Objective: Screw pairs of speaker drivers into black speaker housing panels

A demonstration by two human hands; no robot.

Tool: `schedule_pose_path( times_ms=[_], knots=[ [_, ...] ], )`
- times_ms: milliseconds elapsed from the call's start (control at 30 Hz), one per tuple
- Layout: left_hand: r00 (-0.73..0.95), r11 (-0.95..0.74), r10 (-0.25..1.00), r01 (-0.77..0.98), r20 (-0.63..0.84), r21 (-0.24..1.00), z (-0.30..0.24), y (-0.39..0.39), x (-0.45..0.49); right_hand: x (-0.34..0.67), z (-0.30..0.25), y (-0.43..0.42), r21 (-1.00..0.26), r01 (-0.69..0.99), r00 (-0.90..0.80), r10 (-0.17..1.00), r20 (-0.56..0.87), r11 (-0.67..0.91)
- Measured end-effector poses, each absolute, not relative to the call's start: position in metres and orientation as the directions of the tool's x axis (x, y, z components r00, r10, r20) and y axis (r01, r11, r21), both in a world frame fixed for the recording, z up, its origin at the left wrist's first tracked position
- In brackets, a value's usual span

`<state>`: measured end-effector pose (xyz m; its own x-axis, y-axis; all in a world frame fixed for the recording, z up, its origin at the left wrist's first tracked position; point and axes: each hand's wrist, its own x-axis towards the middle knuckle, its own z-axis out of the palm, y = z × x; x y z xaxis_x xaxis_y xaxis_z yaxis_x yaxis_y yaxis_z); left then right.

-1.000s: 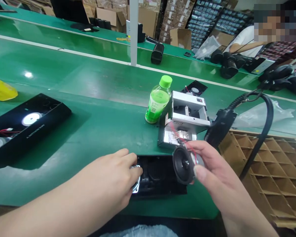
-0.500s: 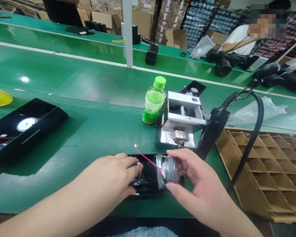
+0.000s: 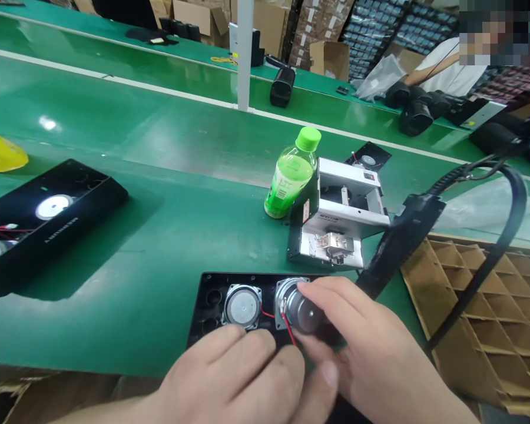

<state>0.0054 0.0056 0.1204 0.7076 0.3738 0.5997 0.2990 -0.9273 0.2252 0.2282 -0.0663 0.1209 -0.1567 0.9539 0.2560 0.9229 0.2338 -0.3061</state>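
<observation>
Two speakers now sit in the one black panel [image 3: 207, 312]: your left hand [image 3: 229, 377], fingers pressed together, has come off the first speaker [image 3: 242, 306] and rests just below it, while your right hand [image 3: 362, 335] pinches the second speaker [image 3: 291, 306] beside it.

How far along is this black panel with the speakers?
Done: one round speaker sits in the black panel, wired in red to a second. In hand: the right hand holds that second speaker onto the panel, the left hand at the near edge. Left: seating it; whether either is fastened is unclear.
</observation>
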Motion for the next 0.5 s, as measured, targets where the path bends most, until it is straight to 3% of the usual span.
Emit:
schedule_pose_path(
  times_ms=[67,133,267,367,433,500],
  knots=[
    [0.723,-0.902,0.421,0.268,0.549,0.339,0.117,0.017,-0.001,0.234,0.123,-0.064,-0.239,0.947,-0.146,0.950,0.276,0.214],
    [0.794,-0.877,0.450,0.305,0.409,0.372,0.109,0.034,-0.005,0.239,0.125,-0.061,-0.176,0.959,-0.172,0.948,0.267,0.224],
    [0.932,-0.909,0.361,0.346,0.023,0.233,0.088,0.055,0.010,0.244,0.131,-0.056,-0.177,0.953,-0.215,0.959,0.185,0.247],
    [0.925,-0.914,0.316,0.356,-0.209,0.193,0.081,0.054,0.031,0.245,0.132,-0.053,-0.236,0.944,-0.194,0.966,0.170,0.231],
    [0.920,-0.911,0.310,0.359,-0.240,0.201,0.083,0.053,0.037,0.246,0.130,-0.054,-0.285,0.933,-0.178,0.970,0.164,0.219],
    [0.921,-0.883,0.346,0.384,-0.178,0.268,0.086,0.053,0.030,0.246,0.126,-0.055,-0.322,0.925,-0.171,0.977,0.125,0.204]
  ],
)
